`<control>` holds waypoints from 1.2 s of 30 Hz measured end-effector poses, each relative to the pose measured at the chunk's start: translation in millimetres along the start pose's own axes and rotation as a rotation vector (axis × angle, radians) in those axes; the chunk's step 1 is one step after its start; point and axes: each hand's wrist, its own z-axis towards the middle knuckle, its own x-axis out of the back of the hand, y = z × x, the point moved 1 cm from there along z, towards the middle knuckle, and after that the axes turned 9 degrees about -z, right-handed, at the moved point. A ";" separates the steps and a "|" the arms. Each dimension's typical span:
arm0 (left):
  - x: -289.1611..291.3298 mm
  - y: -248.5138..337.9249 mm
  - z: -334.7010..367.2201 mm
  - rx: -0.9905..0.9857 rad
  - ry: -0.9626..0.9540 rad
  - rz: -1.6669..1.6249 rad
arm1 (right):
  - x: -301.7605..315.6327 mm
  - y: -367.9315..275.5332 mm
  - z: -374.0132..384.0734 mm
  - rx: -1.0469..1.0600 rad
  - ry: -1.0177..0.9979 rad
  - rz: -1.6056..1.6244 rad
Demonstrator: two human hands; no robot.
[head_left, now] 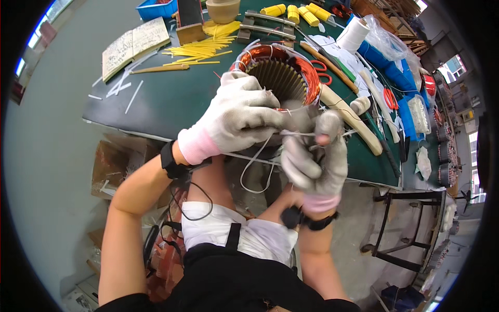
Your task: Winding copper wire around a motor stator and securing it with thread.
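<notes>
Head view: a pale wall [57, 156] stands left of the green tabletop [161, 104], a black frame [416, 196] at right. My left hand [239, 112] overlaps the near rim of the copper-wound stator [280, 78], fingers bent; what they clamp I cannot tell. My blurred right hand [322, 158] closes on white cord [300, 134], just nearer me than the stator.

copper-wound stator [279, 73] on green tabletop [156, 101], slotted inside showing; white cord [254, 192] hanging looped.
</notes>
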 end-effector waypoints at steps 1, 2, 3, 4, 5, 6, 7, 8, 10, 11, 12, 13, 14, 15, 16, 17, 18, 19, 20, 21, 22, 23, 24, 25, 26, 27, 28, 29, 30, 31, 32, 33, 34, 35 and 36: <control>2.9 -1.6 -1.0 0.002 0.001 0.023 | 7.9 16.5 -6.3 -0.072 -0.026 0.515; 2.5 -0.7 2.8 0.003 -0.018 -0.033 | 18.0 34.5 -20.5 0.047 0.097 0.401; 6.0 4.3 5.0 0.013 -0.030 -0.029 | 14.8 37.9 -27.6 0.166 0.191 -0.060; 10.8 7.1 11.2 0.076 -0.088 -0.068 | 8.8 44.0 -26.5 0.183 0.258 -0.237; 14.0 9.3 15.3 0.138 -0.148 -0.104 | 5.3 47.1 -22.5 0.197 0.324 -0.415; 21.2 6.9 16.8 0.212 -0.136 -0.243 | 6.5 47.4 -16.6 0.184 0.271 -0.354; 18.0 12.9 18.1 0.392 0.062 -0.481 | 5.8 46.1 -15.7 0.196 0.267 -0.342; 13.6 21.8 23.2 0.459 0.170 -0.482 | 4.6 44.0 -15.6 0.148 0.293 -0.284; -3.4 21.1 24.6 0.398 0.232 -0.067 | 1.7 39.6 -18.8 0.072 0.308 -0.221; -16.1 19.6 22.5 0.261 0.198 0.171 | 4.0 33.9 -18.6 0.073 0.300 -0.210; -19.6 20.9 21.7 0.256 0.152 0.291 | 8.6 29.9 -16.7 0.003 0.174 0.172; -22.6 22.2 21.2 0.251 0.105 0.411 | 11.5 26.2 -14.4 -0.070 0.042 0.551; -25.8 22.4 24.6 0.197 0.196 0.421 | 11.5 21.6 -14.3 -0.112 0.058 0.626; -26.6 20.9 21.6 0.186 0.231 0.393 | 8.2 23.4 -20.7 -0.136 0.198 0.557; -32.4 20.3 22.7 0.189 0.231 0.374 | 11.7 45.0 -33.2 0.133 0.344 -0.118; -32.6 22.0 25.1 0.191 0.230 0.372 | 14.2 66.1 -36.3 0.399 0.458 -0.786; -31.2 30.9 26.8 0.234 0.192 0.384 | 20.2 66.9 -33.3 0.393 0.459 -0.775; -30.1 26.0 28.4 0.240 0.183 0.389 | 26.9 66.0 -27.9 0.425 0.390 -0.811; -28.0 23.5 28.5 0.227 0.177 0.386 | 26.2 65.5 -28.8 0.444 0.341 -0.853; -25.3 24.5 27.5 0.214 0.173 0.381 | 19.4 63.1 -26.9 0.461 0.304 -0.786; -20.8 26.2 30.7 0.258 0.109 0.359 | 22.3 60.1 -24.3 0.460 0.259 -0.842; -15.5 26.1 29.4 0.358 0.082 0.236 | 25.2 58.1 -25.1 0.459 0.212 -0.900; -8.3 27.2 32.7 0.428 0.098 0.101 | 26.8 60.6 -24.7 0.450 0.207 -0.885; -1.6 30.2 39.5 0.497 0.115 -0.035 | 27.3 62.9 -24.7 0.460 0.209 -0.887; 3.5 33.6 52.4 0.354 0.001 0.079 | 28.0 65.5 -24.6 0.409 0.235 -0.813; 7.7 34.8 65.9 0.211 -0.109 0.187 | 28.6 68.8 -24.3 0.354 0.259 -0.743; 7.2 34.6 79.0 0.171 -0.150 0.219 | 28.9 70.2 -19.6 0.407 0.258 -0.716; 9.1 35.7 91.6 0.232 -0.233 0.317 | 30.4 65.8 -24.3 0.284 0.272 -0.807; 12.1 43.2 104.2 0.346 -0.369 0.198 | 30.5 64.6 -24.2 0.295 0.278 -0.763; 16.4 52.6 113.9 0.459 -0.505 0.082 | 30.0 66.7 -22.2 0.308 0.279 -0.716; 17.3 61.5 118.0 0.604 -0.603 -0.098 | 32.2 68.1 -21.3 0.323 0.268 -0.670; 13.2 59.8 108.5 0.603 -0.604 -0.097 | 30.1 67.8 -20.8 0.325 0.269 -0.669; 5.5 48.6 93.3 0.431 -0.500 0.127 | 28.4 68.1 -19.5 0.297 0.263 -0.683; 4.4 43.2 88.1 0.260 -0.389 0.355 | 25.3 67.7 -17.7 0.270 0.248 -0.689; 5.3 38.0 91.3 0.347 -0.486 0.440 | 25.0 67.1 -17.7 0.278 0.249 -0.705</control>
